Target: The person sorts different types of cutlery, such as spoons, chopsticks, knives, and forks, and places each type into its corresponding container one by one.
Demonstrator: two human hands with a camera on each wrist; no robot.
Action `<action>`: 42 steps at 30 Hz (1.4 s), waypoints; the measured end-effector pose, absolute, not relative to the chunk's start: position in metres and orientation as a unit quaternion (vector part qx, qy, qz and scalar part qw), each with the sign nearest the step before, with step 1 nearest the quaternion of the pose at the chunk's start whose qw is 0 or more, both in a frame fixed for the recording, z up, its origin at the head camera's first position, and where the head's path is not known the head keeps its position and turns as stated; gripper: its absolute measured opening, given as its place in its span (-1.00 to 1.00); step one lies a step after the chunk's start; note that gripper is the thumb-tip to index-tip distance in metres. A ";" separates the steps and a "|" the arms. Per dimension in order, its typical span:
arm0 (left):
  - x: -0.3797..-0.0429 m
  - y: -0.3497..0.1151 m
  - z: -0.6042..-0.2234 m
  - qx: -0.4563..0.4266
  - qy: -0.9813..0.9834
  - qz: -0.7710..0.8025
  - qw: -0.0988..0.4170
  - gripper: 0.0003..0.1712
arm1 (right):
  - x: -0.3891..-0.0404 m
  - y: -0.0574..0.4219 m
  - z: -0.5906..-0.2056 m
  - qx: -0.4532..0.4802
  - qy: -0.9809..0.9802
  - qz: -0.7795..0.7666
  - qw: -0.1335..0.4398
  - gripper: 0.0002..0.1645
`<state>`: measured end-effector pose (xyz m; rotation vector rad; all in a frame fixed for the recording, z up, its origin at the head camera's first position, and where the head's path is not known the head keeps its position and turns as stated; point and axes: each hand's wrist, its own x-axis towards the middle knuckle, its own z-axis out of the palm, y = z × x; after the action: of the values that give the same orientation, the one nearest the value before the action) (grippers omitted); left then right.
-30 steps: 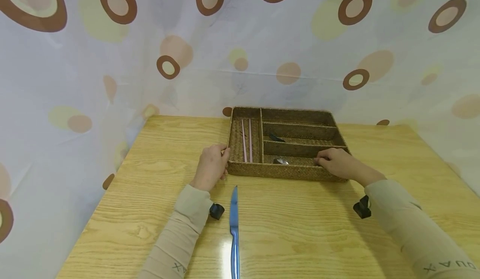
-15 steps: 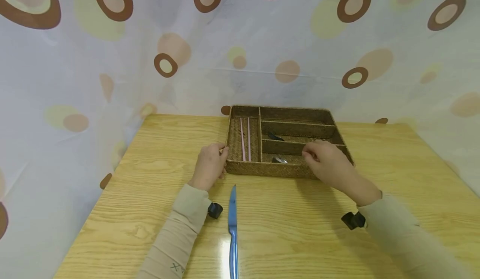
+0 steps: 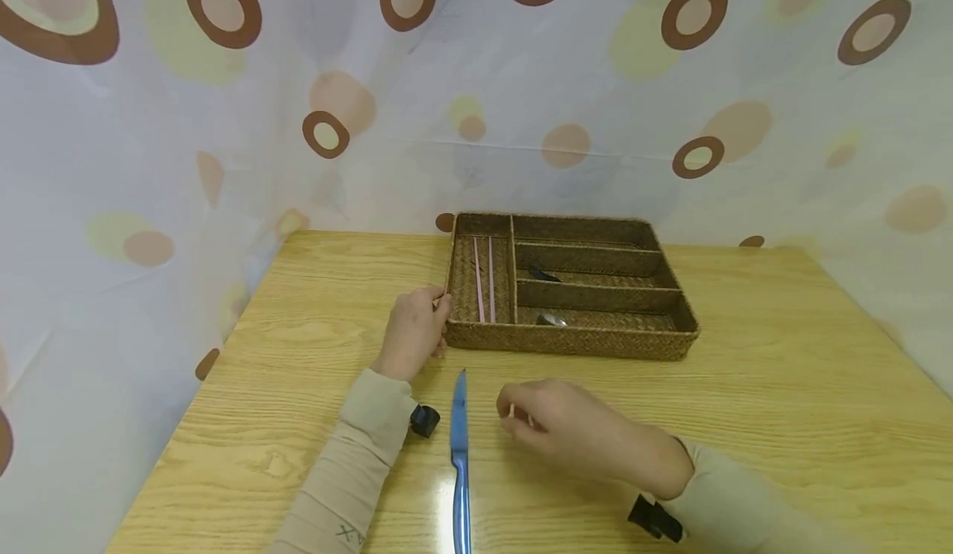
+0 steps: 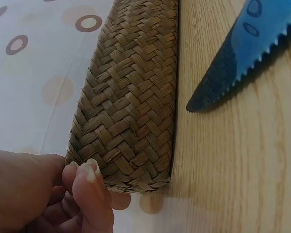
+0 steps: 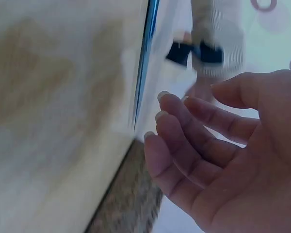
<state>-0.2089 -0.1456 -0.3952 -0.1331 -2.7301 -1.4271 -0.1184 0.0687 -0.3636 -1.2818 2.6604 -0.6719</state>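
A woven cutlery tray (image 3: pixel 573 341) with several compartments stands toward the back of the table. At its front left corner my left hand (image 3: pixel 412 335) pinches the rim between thumb and fingers, as the left wrist view shows up close. A blue-tinted metal knife (image 3: pixel 459 446) with a serrated blade lies in front of the tray, tip pointing at it. Just right of the blade hovers my right hand (image 3: pixel 573 426), fingers loosely bent and holding nothing; it does not touch the knife. In the right wrist view the knife (image 5: pixel 146 53) is blurred.
Two pink chopsticks (image 3: pixel 490 281) lie in the tray's left compartment. A spoon (image 3: pixel 552 320) sits in the front compartment, partly hidden, and a dark utensil (image 3: pixel 543 274) in the middle one. Behind the wooden table (image 3: pixel 782 405) hangs a patterned curtain (image 3: pixel 521 66).
My right hand has left the tray's front right compartment and come down leftward to beside the knife. The left hand keeps its place on the tray corner.
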 end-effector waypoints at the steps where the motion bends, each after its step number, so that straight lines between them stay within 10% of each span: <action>1: -0.209 -0.146 -0.395 -0.043 -0.885 -0.462 0.031 -0.55 | -0.114 0.064 -0.366 -0.436 0.871 -0.219 0.065 -0.95; 18: -0.211 -0.145 -0.394 -0.053 -0.890 -0.450 0.045 -0.54 | -0.089 0.028 -0.395 -0.511 0.821 -0.202 0.155 -0.90; 42: -0.210 -0.145 -0.397 -0.053 -0.896 -0.440 0.043 -0.55 | -0.078 0.034 -0.395 -0.428 0.882 -0.161 0.117 -0.82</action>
<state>-0.2105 -0.1454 -0.3973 -0.1629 -2.7384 -1.3440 -0.0776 0.0342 -0.3953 -1.2524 2.5800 -0.4702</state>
